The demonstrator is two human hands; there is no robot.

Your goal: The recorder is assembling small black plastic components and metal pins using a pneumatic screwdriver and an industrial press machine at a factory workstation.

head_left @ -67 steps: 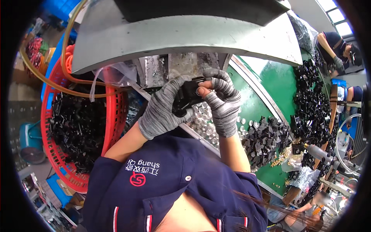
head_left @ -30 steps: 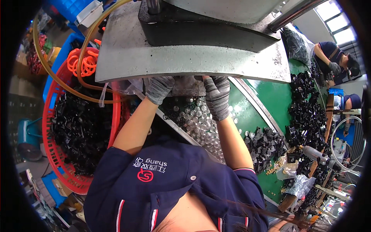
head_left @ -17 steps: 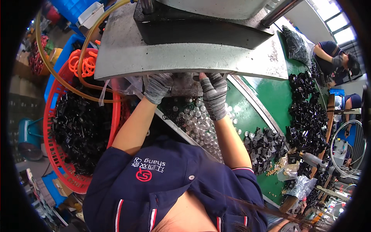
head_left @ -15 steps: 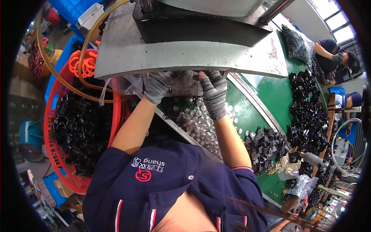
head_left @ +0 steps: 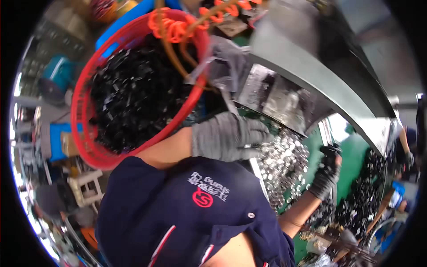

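My left hand (head_left: 229, 135), in a grey knit glove, lies with its fingers stretched out, the tips at the edge of a heap of small clear round pieces (head_left: 284, 155). Nothing shows in its grasp. Over the green tabletop (head_left: 313, 151), to the right of that heap, my gloved right hand (head_left: 326, 175) is closed on a small black plastic part (head_left: 330, 150). Blur hides the part's exact shape. Beyond both hands is the metal block (head_left: 284, 100) at the front of the machine, with no hand on it.
On the left stands a red basket (head_left: 80, 133) full of black plastic parts (head_left: 138, 98). An orange coiled hose (head_left: 171, 29) hangs over its far rim. The machine's grey plate (head_left: 311, 73) overhangs the far side. More black parts (head_left: 367, 191) lie at the right.
Both hands have left the metal block under the machine. My left hand has come back toward me; my right has moved right and now holds a black part. The view has swung left.
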